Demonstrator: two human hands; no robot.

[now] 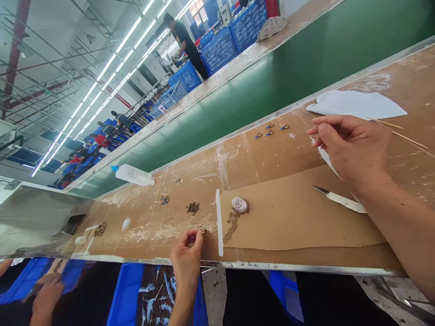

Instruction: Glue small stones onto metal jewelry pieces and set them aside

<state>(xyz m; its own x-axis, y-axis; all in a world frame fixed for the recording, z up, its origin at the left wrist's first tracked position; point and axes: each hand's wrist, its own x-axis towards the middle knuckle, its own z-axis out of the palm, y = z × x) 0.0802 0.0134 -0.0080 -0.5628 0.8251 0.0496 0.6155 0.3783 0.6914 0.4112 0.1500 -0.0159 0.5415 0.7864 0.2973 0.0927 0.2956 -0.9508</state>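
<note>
My left hand (187, 253) pinches what looks like a tiny metal part (203, 231); right hand (351, 147), at two o'clock, loosely curled on a white paper strip (328, 159); next, careful placement.

I see a brown table (272, 149) streaked with white smears, beside a dark green belt (272, 77). White paper (356, 105) lies by my right hand (353, 147); a white strip (219, 222) by my left hand (186, 256). The bottle (133, 174) is white with a blue cap, the crates (219, 50) blue, the small parts (193, 208) brownish gold.
</note>
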